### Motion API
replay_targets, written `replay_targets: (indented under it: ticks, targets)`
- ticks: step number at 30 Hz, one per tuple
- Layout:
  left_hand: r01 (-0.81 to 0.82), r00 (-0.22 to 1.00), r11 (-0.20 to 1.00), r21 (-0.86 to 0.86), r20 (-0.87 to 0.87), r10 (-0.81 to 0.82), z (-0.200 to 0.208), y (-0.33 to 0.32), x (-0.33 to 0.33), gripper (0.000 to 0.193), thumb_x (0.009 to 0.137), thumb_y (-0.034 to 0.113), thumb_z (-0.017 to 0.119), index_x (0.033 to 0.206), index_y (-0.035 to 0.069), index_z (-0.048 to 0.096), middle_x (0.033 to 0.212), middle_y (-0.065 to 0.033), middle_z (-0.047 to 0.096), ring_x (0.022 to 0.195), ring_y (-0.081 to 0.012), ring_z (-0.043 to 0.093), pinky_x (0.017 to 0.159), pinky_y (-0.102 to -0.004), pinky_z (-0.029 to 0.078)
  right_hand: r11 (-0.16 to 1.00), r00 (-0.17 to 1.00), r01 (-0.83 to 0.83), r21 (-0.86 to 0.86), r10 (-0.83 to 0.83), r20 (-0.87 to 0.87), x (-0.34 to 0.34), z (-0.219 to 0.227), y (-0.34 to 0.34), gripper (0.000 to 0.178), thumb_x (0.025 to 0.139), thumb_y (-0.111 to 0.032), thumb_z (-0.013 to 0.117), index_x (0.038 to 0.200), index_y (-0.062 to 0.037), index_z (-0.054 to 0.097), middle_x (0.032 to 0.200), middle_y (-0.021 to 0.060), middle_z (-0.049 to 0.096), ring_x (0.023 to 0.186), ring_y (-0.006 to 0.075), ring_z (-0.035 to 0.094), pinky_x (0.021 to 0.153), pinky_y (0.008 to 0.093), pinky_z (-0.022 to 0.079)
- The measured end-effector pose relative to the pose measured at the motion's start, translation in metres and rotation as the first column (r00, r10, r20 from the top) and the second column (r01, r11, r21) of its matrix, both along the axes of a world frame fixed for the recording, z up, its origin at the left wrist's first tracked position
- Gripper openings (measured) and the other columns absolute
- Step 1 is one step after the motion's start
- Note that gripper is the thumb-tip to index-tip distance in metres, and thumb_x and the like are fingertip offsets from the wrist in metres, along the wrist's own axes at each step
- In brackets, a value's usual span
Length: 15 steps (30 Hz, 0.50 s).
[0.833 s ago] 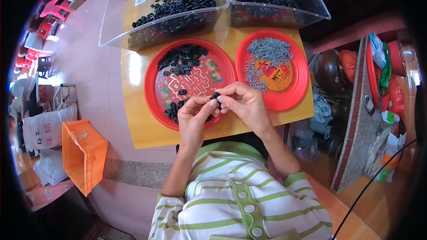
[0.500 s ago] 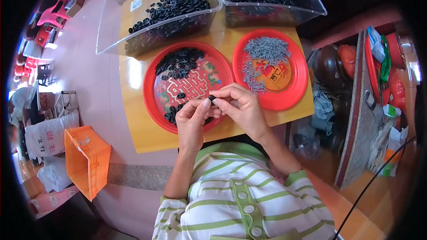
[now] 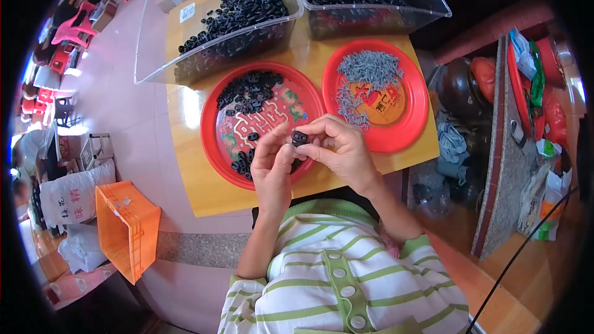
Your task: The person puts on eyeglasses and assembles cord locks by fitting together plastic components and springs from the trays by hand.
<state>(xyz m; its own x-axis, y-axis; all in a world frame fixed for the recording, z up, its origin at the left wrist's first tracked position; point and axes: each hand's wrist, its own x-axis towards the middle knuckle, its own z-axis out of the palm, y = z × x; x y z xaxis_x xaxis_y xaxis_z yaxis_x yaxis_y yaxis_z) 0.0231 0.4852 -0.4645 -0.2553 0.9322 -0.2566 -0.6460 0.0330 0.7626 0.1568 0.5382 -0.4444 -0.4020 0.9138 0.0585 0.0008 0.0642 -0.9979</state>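
Over the near right rim of the left red plate [image 3: 207, 139], my right hand [image 3: 343, 148] pinches a small black plastic part [image 3: 299, 138] with two openings in its face. My left hand [image 3: 273, 158] is right beside it, fingers curled and fingertips close to the part's left side. Whatever those left fingers hold is hidden. Loose black parts [image 3: 250, 89] are heaped at the plate's far side, and a smaller group [image 3: 242, 164] lies near my left hand. To the right, another red plate [image 3: 411, 127] holds a pile of small grey screws [image 3: 371, 68].
Two clear plastic bins [image 3: 216, 49] of black parts stand at the far side of the yellow table [image 3: 198, 192]. An orange crate [image 3: 127, 229] is on the floor at left. Shelving with jars and bags [image 3: 489, 148] stands at right.
My hands have parted slightly, and more of the black part now shows in my right fingers. The whole view has shifted a little.
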Motion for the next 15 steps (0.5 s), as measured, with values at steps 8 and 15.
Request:
replay_targets:
  ticks: [8,15]
  targets:
    - [0.103,0.951,0.962,0.251,-0.309,-0.022,-0.014,-0.002,0.001,0.021,0.085,-0.007,0.060,0.105,-0.002,0.063,0.104,-0.0076,0.058,0.093,-0.0108,0.056,0.084,-0.0217,0.044,0.988,0.992,-0.085,-0.131,0.072,-0.103,0.012,0.006,-0.003,0.021,0.082,0.001,0.065,0.103,0.0036,0.060,0.093,0.0029,0.055,0.081,0.0066,0.056,0.068,0.0199,0.048]
    - [0.111,0.959,0.974,0.196,-0.278,-0.053,-0.013,-0.001,0.004,0.015,0.085,-0.004,0.062,0.100,-0.003,0.063,0.098,-0.0070,0.059,0.088,-0.0097,0.056,0.079,-0.0208,0.045,0.988,0.992,-0.127,-0.086,0.127,-0.005,0.021,-0.006,0.001,0.019,0.084,-0.002,0.065,0.102,0.0027,0.060,0.094,0.0044,0.057,0.076,0.0077,0.057,0.064,0.0204,0.048]
